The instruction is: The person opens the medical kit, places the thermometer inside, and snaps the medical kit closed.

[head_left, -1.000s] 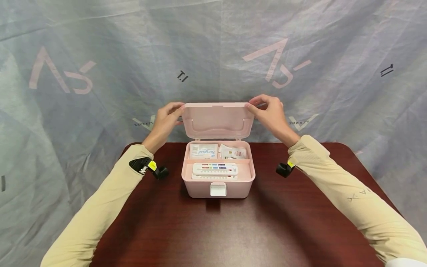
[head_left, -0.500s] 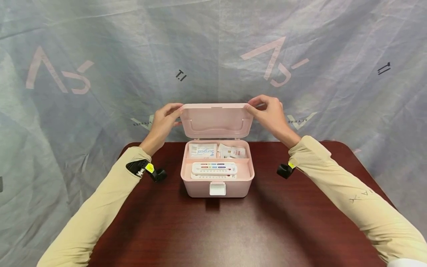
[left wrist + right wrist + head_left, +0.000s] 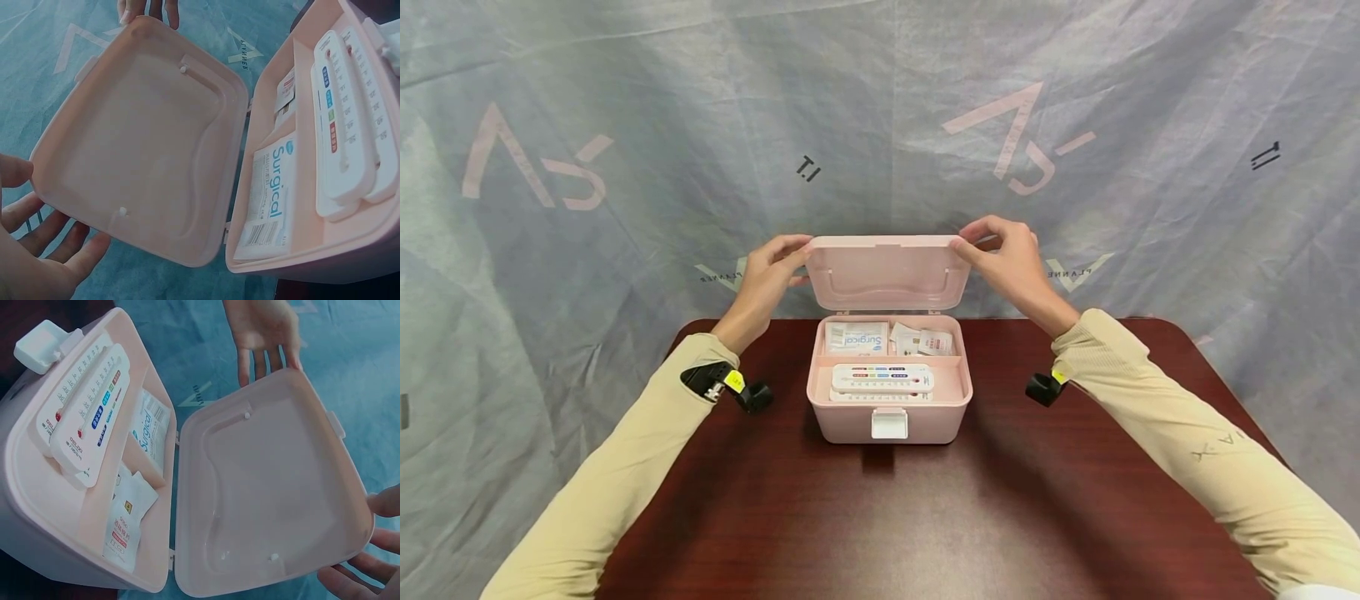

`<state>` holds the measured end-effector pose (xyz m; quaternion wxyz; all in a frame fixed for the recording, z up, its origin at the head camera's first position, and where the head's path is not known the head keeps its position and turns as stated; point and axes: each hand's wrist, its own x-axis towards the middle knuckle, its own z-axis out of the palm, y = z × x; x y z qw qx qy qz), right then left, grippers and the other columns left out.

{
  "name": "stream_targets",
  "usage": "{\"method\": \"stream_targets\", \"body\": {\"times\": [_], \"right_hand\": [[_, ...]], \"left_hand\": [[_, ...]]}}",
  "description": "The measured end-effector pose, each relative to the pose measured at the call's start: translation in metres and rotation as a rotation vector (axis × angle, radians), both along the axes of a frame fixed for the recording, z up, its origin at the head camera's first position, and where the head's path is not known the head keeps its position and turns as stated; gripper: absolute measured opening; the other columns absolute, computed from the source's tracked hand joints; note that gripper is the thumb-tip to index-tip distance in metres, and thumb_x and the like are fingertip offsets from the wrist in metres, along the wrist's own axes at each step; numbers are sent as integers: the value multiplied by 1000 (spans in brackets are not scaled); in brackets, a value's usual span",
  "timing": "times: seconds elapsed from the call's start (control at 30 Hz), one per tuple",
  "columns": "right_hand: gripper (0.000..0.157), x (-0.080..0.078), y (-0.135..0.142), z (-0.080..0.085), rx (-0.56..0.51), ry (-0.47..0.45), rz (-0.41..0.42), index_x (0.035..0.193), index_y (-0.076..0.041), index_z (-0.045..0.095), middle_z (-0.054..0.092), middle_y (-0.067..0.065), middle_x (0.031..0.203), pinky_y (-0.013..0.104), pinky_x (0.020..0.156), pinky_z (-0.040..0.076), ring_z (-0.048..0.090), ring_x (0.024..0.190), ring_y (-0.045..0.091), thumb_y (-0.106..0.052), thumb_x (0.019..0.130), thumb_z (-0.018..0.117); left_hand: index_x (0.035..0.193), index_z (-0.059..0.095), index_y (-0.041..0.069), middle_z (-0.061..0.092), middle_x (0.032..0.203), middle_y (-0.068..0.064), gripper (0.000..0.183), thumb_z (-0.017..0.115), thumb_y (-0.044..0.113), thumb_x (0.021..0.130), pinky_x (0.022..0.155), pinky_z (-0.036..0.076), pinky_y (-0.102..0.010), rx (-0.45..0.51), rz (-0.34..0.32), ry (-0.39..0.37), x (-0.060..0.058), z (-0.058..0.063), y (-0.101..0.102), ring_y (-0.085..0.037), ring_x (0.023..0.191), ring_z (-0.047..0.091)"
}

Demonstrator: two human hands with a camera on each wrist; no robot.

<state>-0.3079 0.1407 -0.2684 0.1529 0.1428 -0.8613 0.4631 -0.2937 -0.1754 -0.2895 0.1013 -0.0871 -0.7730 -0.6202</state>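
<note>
A pink plastic box (image 3: pixel 850 423) stands on the table with its hinged lid (image 3: pixel 889 271) raised. My left hand (image 3: pixel 763 279) holds the lid's upper left corner between thumb and fingers. At the opposite upper corner my right hand (image 3: pixel 1011 258) pinches the lid the same way. Two white thermometers (image 3: pixel 882 379) overlap in the box's front compartment. Behind the divider lie a white packet marked Surgical (image 3: pixel 269 197) on the left and small white sachets (image 3: pixel 128 515) on the right. A white latch (image 3: pixel 890 424) hangs on the box's front.
The dark reddish-brown table (image 3: pixel 895 517) has rounded far corners. Just behind it hangs a grey cloth backdrop (image 3: pixel 700 125) with printed letters. Each forearm, in a cream sleeve (image 3: pixel 625 467), carries a black wrist camera (image 3: pixel 1045 387).
The lid's top edge sits very slightly lower, with both hands still on its corners. The box and its contents stay put; the head view shifts a little.
</note>
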Motion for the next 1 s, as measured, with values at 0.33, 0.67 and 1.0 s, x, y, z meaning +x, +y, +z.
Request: {"method": "stream_targets", "body": {"times": [0.33, 0.67, 1.0], "right_hand": [[31, 2, 1, -1, 2, -4, 10, 103, -9, 67, 65, 4, 102, 36, 77, 47, 64, 94, 22, -36, 87, 68], [29, 7, 2, -1, 10, 10, 14, 102, -8, 68, 66, 5, 102, 34, 75, 47, 64, 93, 22, -33, 87, 69], [29, 9, 3, -3, 29, 30, 15, 101, -8, 68, 66, 5, 100, 36, 76, 46, 64, 93, 22, -34, 87, 69]], "left_hand": [[126, 57, 6, 55, 124, -9, 35, 57, 24, 96, 93, 49, -44, 18, -24, -5, 2, -2, -1, -24, 114, 52], [126, 57, 4, 54, 125, -11, 36, 58, 23, 96, 95, 47, -48, 31, -26, -10, 4, -3, -1, -26, 115, 52], [128, 56, 3, 53, 125, -13, 38, 59, 22, 95, 96, 45, -49, 47, -38, -10, 5, -3, -1, -27, 117, 51]]}}
